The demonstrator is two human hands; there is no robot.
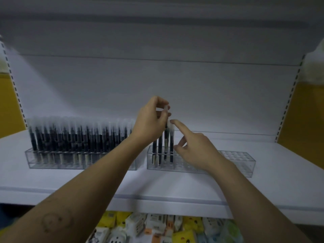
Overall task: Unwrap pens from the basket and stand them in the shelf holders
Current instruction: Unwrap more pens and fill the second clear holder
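Note:
Two clear plastic pen holders stand on the white shelf [175,188]. The left holder [52,163] is packed with several dark pens with frosted caps. The right holder [242,163] has several such pens [159,146] at its left end; its other holes are bare. My left hand [150,120] pinches the frosted cap of one pen [165,135] whose lower end is in the right holder. My right hand [192,146] hovers beside those pens with the index finger stretched toward the cap of the rightmost pen [171,146]. No basket shows.
Below the shelf lie several yellow, white and orange packets [157,228]. Yellow panels [305,123] flank the white back wall, with slotted uprights [289,95] at both sides.

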